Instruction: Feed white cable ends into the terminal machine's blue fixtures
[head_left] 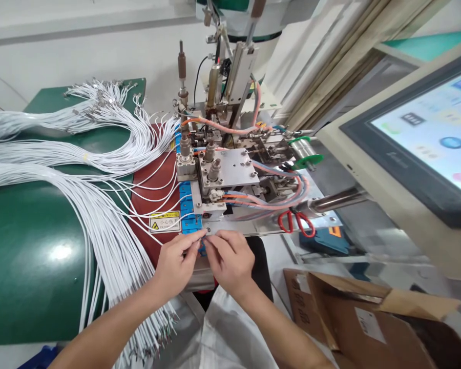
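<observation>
Both hands meet at the near end of a row of blue fixtures (pixel 191 224) along the machine's left edge. My left hand (pixel 177 261) is closed, thumb and fingers pinched; a white cable (pixel 153 237) runs in toward it. Close beside it, my right hand (pixel 230 258) is also pinched shut, and whatever sits between its fingertips is too small and covered to name. Several white cables lead from the blue fixtures to a large bundle of white cables (pixel 96 220) on the left. Their stripped ends hang over the near table edge.
A soldering machine (pixel 230 169) with hoses stands ahead, with a solder wire spool (pixel 305 152) on it. Red-handled scissors (pixel 296 223) lie at its right edge. A touchscreen (pixel 430 138) juts in at right above an open cardboard box (pixel 364 318). The green table (pixel 30 256) extends left.
</observation>
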Action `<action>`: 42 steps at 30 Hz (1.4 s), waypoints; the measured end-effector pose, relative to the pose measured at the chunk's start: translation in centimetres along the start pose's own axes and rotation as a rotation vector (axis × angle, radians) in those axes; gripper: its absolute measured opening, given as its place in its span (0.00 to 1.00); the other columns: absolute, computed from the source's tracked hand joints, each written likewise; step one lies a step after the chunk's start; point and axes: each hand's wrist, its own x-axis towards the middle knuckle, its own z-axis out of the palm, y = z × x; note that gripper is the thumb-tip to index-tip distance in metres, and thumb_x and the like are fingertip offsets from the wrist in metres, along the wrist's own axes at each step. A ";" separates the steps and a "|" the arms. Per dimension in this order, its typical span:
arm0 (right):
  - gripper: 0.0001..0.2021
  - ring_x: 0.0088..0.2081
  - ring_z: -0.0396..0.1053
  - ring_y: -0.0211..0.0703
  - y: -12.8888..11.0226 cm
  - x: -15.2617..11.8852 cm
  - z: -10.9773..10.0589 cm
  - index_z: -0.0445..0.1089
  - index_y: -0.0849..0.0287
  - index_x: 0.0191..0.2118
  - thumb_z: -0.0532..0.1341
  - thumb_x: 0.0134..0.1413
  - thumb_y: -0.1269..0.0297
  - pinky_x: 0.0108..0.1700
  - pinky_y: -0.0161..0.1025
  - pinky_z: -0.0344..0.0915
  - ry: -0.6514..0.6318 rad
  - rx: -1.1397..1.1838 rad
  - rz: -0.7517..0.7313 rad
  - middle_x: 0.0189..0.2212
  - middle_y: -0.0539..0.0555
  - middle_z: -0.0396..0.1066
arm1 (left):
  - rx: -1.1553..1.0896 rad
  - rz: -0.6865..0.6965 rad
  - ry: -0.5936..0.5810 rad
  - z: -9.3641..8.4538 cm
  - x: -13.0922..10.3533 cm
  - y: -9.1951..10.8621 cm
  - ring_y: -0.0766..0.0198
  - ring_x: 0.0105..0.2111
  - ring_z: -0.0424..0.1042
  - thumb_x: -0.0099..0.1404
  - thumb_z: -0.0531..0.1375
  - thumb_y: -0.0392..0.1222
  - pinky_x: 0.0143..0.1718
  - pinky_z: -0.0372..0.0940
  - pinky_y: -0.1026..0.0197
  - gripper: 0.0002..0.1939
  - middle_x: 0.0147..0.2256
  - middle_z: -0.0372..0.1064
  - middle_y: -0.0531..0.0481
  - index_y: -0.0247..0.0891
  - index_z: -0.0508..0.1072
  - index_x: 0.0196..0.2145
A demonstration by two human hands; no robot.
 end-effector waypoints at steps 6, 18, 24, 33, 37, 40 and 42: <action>0.09 0.32 0.67 0.44 1.1 -0.8 -0.2 0.71 0.52 0.36 0.64 0.46 0.69 0.37 0.40 0.63 0.164 -0.351 -0.433 0.29 0.53 0.72 | 0.084 0.061 0.039 0.0 0.0 -0.1 0.66 0.33 0.70 0.64 0.52 0.38 0.39 0.66 0.65 0.16 0.36 0.72 0.47 0.38 0.69 0.49; 0.08 0.25 0.62 0.36 0.2 0.6 -0.5 0.67 0.60 0.24 0.57 0.51 0.64 0.28 0.33 0.60 -0.234 0.524 0.448 0.23 0.50 0.64 | -0.061 -0.038 0.011 0.0 0.2 0.1 0.69 0.27 0.69 0.63 0.53 0.37 0.33 0.65 0.67 0.14 0.26 0.69 0.52 0.38 0.71 0.45; 0.07 0.22 0.59 0.34 0.2 0.4 -0.2 0.67 0.60 0.24 0.60 0.46 0.63 0.25 0.32 0.58 -0.197 0.742 0.623 0.19 0.48 0.63 | -0.071 -0.031 -0.001 0.0 0.2 0.0 0.69 0.27 0.69 0.63 0.54 0.38 0.33 0.64 0.67 0.14 0.27 0.70 0.52 0.40 0.72 0.45; 0.06 0.22 0.60 0.35 0.2 -0.3 0.1 0.67 0.60 0.23 0.58 0.47 0.65 0.25 0.32 0.58 -0.181 0.568 0.533 0.19 0.49 0.64 | 0.046 -0.029 -0.057 -0.5 0.5 0.0 0.68 0.28 0.69 0.63 0.52 0.37 0.32 0.64 0.67 0.17 0.30 0.72 0.52 0.42 0.69 0.49; 0.06 0.24 0.60 0.35 0.2 -0.3 0.1 0.67 0.60 0.23 0.58 0.47 0.67 0.26 0.32 0.57 -0.167 0.494 0.507 0.20 0.49 0.64 | 0.044 -0.086 -0.100 -0.7 0.6 -0.1 0.68 0.31 0.70 0.62 0.53 0.37 0.36 0.64 0.67 0.18 0.34 0.73 0.52 0.43 0.68 0.49; 0.07 0.22 0.59 0.35 0.0 -0.2 0.1 0.67 0.60 0.23 0.59 0.47 0.64 0.25 0.32 0.57 -0.182 0.590 0.613 0.19 0.48 0.63 | 0.021 -0.106 -0.064 -0.6 0.5 -0.1 0.68 0.28 0.70 0.61 0.54 0.38 0.32 0.64 0.67 0.15 0.32 0.73 0.54 0.43 0.69 0.47; 0.08 0.21 0.58 0.34 -0.2 -0.3 0.2 0.67 0.61 0.23 0.59 0.46 0.62 0.25 0.33 0.57 -0.192 0.658 0.679 0.18 0.48 0.63 | 0.014 -0.114 -0.049 -0.4 0.5 -0.1 0.69 0.27 0.69 0.61 0.54 0.39 0.30 0.64 0.68 0.13 0.30 0.72 0.54 0.42 0.68 0.45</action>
